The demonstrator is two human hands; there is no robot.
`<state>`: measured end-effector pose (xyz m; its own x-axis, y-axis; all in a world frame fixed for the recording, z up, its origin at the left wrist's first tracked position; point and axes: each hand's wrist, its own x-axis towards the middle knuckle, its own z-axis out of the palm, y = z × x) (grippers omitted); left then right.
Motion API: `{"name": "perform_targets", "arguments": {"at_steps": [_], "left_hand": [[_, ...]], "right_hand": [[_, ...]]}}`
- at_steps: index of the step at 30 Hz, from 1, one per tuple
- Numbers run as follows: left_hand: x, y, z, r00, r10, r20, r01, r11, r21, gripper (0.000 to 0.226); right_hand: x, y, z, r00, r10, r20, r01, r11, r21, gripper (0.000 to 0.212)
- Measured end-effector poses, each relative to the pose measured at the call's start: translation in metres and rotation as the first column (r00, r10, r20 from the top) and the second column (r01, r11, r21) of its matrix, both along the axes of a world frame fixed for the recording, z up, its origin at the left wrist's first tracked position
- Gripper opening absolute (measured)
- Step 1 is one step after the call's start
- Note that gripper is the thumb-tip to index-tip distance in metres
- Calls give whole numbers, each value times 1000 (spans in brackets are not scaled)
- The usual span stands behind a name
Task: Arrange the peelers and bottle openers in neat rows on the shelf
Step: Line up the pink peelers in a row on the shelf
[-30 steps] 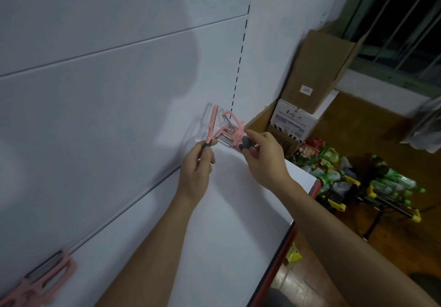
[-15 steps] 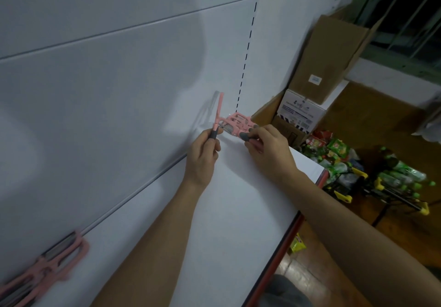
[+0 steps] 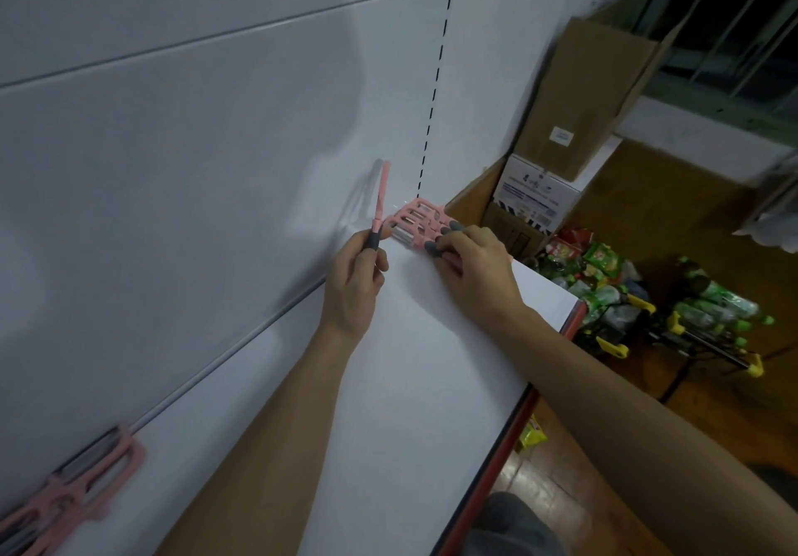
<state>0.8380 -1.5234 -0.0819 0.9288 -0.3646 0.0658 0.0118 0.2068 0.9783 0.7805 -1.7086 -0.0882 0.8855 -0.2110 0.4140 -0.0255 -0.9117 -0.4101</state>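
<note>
Head view. The white shelf [image 3: 432,361] is seen from above, with its back panel [image 3: 216,123] on the left. A flat row of peelers [image 3: 414,221], pink with grey handle ends, is laid in the far right corner of the shelf, against the panel and just beside a cardboard box [image 3: 583,102] beyond the shelf end. The right hand [image 3: 475,266] is closed over this row, its bent fingertips set on the grey handle ends, apparently so that the pieces are kept square and steady. An upright peeler [image 3: 382,193] is pinched at its grey end by the curled left hand [image 3: 354,270] and held vertical close to the panel, just beside the row; it is judged to be the next piece to be laid down alongside. A second pink cluster [image 3: 77,491] is seen lying against the panel at the near left, well apart from both hands.
</note>
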Motion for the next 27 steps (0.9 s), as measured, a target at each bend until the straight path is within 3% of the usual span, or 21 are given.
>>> {"name": "perform_targets", "arguments": {"at_steps": [13, 16, 20, 22, 24, 27], "left_hand": [[0, 1, -3, 996, -62, 72, 60, 998, 26, 31], [2, 0, -6, 990, -87, 108, 81, 995, 61, 45], [-2, 0, -3, 965, -85, 247, 45, 985, 165, 36], [-4, 0, -1, 950, -76, 302, 11, 977, 212, 34], [-5, 0, -1, 940, -15, 340, -87, 956, 280, 29], [-3, 1, -3, 840, 179, 512, -412, 825, 387, 26]], "right_hand": [[0, 11, 11, 997, -77, 26, 77, 997, -10, 16], [-1, 32, 33, 996, -15, 90, -12, 955, 297, 17], [4, 52, 47, 993, 73, 93, -117, 712, 692, 14], [6, 54, 47, 995, 61, 83, -103, 615, 782, 14], [5, 53, 49, 998, 35, 49, -60, 593, 803, 16], [6, 46, 55, 1000, -5, -23, 22, 517, 856, 20]]}}
